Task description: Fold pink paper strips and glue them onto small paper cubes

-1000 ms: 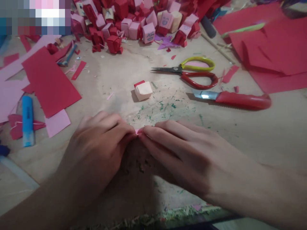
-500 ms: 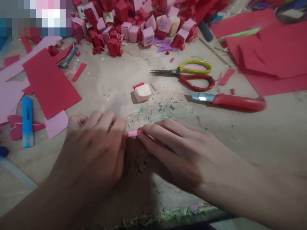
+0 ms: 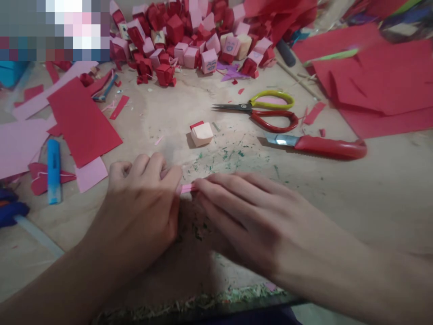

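A narrow pink paper strip (image 3: 188,188) spans the gap between my two hands, low over the table. My left hand (image 3: 144,203) is closed on its left end, fingers curled. From the other side my right hand (image 3: 250,212) pinches the strip's right end with its fingers pressed together. Most of the strip is hidden under the fingers. Just beyond my hands sits a small cream paper cube (image 3: 202,134) with a red piece at its back. Scissors (image 3: 252,108) with one yellow and one red handle lie farther off, and a red-handled cutter knife (image 3: 328,146) lies to their right.
Many red and pink paper boxes (image 3: 191,56) are heaped at the back. Red paper sheets (image 3: 368,85) cover the right side. On the left are a red rectangle (image 3: 84,122), a blue highlighter (image 3: 53,171) and a blue glue gun (image 3: 13,210) with a glue stick. Green scraps dot the tabletop (image 3: 338,189).
The view has shifted slightly, so items on the left appear farther right. Both hands keep their hold on the pink strip, and the right fingers have moved slightly along it.
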Demonstrator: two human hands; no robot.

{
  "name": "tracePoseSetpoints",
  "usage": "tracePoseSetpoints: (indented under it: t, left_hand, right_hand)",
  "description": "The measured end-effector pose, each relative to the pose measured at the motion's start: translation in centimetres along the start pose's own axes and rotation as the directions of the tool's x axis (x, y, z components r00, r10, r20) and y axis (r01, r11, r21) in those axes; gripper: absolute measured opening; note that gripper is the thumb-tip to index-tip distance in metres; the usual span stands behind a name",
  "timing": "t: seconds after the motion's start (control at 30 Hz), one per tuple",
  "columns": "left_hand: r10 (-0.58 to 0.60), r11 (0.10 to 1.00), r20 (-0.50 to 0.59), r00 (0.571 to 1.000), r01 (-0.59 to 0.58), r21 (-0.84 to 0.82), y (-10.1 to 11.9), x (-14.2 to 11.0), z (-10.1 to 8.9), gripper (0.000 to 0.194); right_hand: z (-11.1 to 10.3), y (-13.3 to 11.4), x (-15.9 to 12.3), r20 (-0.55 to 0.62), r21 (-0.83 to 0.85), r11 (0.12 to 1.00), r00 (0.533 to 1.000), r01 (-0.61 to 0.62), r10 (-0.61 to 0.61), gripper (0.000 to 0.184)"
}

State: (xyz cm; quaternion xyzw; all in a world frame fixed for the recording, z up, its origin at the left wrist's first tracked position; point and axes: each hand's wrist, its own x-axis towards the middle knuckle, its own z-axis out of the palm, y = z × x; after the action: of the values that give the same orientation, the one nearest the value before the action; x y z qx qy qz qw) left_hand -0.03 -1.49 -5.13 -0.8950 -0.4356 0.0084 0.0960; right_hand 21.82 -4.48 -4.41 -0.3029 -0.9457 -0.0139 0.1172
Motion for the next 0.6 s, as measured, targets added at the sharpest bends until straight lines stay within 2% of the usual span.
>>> tracePoseSetpoints:
  t: [0.1,0.23,0.3,0.37,0.43,0.47,0.5,0.53,0.6]
  left_hand:
    - [0.003,0.999,-0.005,1.000,-0.003,-0.035,-0.1,0.0,0.1,0.012]
    - [-0.004,0.999,-0.008,1.000,0.004,-0.054,-0.4,0.1,0.2,0.011]
    - [0.002,0.999,-0.003,1.000,-0.002,-0.051,-0.7,0.1,-0.3,0.011]
    - [0.025,0.998,-0.033,0.999,-0.027,-0.065,-1.0,-0.2,-1.6,0.014]
    - [0.086,0.982,-0.103,0.991,-0.102,-0.158,-0.9,-0.8,-3.5,0.016]
    - [0.150,0.950,-0.132,0.980,-0.180,-0.256,-0.7,-1.2,-4.5,0.016]
    - [0.227,0.887,-0.180,0.957,-0.280,-0.367,-0.4,-1.6,-5.5,0.017]
    - [0.294,0.813,-0.283,0.913,-0.394,-0.428,-0.1,-2.0,-6.2,0.022]
    - [0.401,0.721,-0.329,0.855,-0.516,-0.462,0.6,-3.1,-7.0,0.024]
  right_hand:
    - [-0.1,-0.8,-0.3,0.007,0.030,0.999,0.999,0.043,-0.043,0.039]
    - [0.4,-0.8,-0.5,0.010,0.052,0.998,1.000,0.026,-0.027,0.040]
    - [0.6,-0.4,-0.5,0.021,0.085,0.996,1.000,0.019,-0.021,0.040]
    - [0.6,0.0,-0.4,0.041,0.125,0.992,0.999,0.008,-0.013,0.041]
    - [0.5,0.2,-0.4,0.053,0.158,0.987,0.999,-0.002,-0.006,0.040]
    - [0.4,0.2,-0.4,0.053,0.167,0.986,0.999,-0.004,-0.005,0.040]
    - [0.4,0.2,-0.4,0.053,0.171,0.985,0.999,-0.007,-0.002,0.040]
    - [0.4,0.2,-0.3,0.051,0.171,0.985,0.999,-0.012,0.003,0.039]
    - [0.5,0.1,-0.2,0.045,0.168,0.986,0.999,-0.024,0.017,0.038]
